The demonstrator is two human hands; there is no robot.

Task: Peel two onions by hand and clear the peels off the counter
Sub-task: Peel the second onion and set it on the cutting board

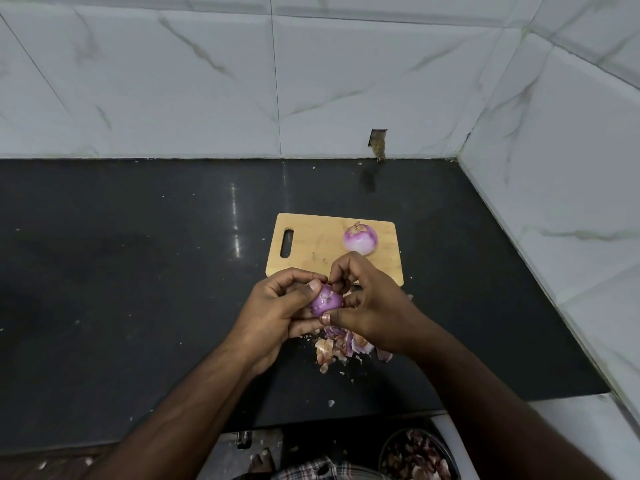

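My left hand (277, 306) grips a purple onion (325, 302) above the black counter, thumb on its top. My right hand (367, 299) is curled against the onion's right side, fingertips pinching at skin near its top. A second onion (360, 240), mostly peeled and pale purple, sits on the wooden cutting board (304, 247) just behind my hands. A heap of onion peels (337, 346) lies on the counter under my right hand, partly hidden by it.
The black counter (138, 271) ends at a tiled wall behind and on the right. Small peel scraps (331, 402) dot the counter near its front edge. Below the edge, at the bottom right, a round metal container (415, 455) holds peels.
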